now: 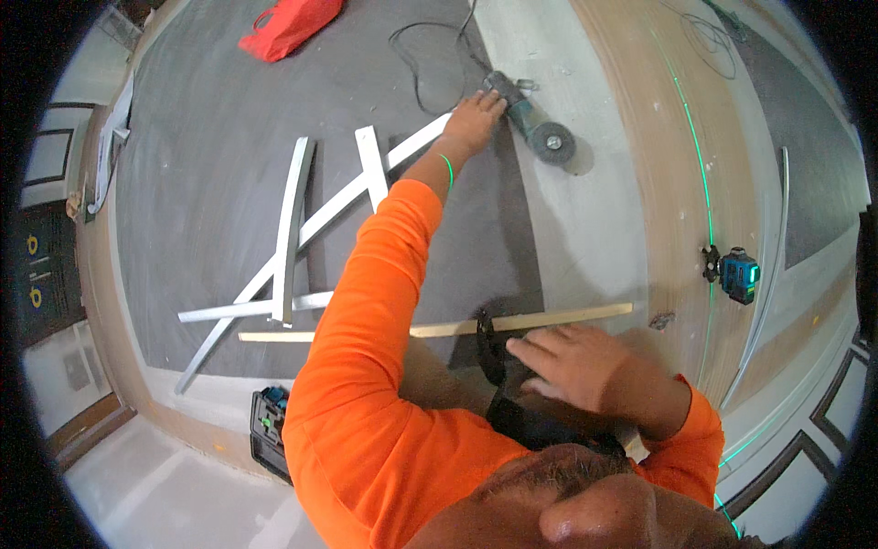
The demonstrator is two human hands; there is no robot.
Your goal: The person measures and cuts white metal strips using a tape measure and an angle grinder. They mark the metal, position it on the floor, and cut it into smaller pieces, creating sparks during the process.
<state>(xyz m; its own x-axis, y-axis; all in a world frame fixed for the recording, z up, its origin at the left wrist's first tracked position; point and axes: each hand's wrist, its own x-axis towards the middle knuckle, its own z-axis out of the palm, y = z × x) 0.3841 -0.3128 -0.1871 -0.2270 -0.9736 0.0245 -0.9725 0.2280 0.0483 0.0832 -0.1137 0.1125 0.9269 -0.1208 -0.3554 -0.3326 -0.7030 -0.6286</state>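
My left arm stretches forward over the dark grey board, and my left hand (476, 119) has its fingers stretched out at the rear end of an angle grinder (526, 114). The grinder lies on its side with its round disc facing up. Beneath and beside that arm lie several pale metal strips (340, 206), crossing one another. Closer to me, my right hand (581, 366) is open, fingers spread, just below a long thin wooden strip (567, 316). Beside its fingertips is a black curved thing (489, 348) whose kind I cannot make out.
The grinder's dark cord (416, 69) loops across the floor. A red bag (293, 27) lies at the far left. On the right, a blue laser level (739, 274) throws green lines. An open black case (267, 430) sits near my left side.
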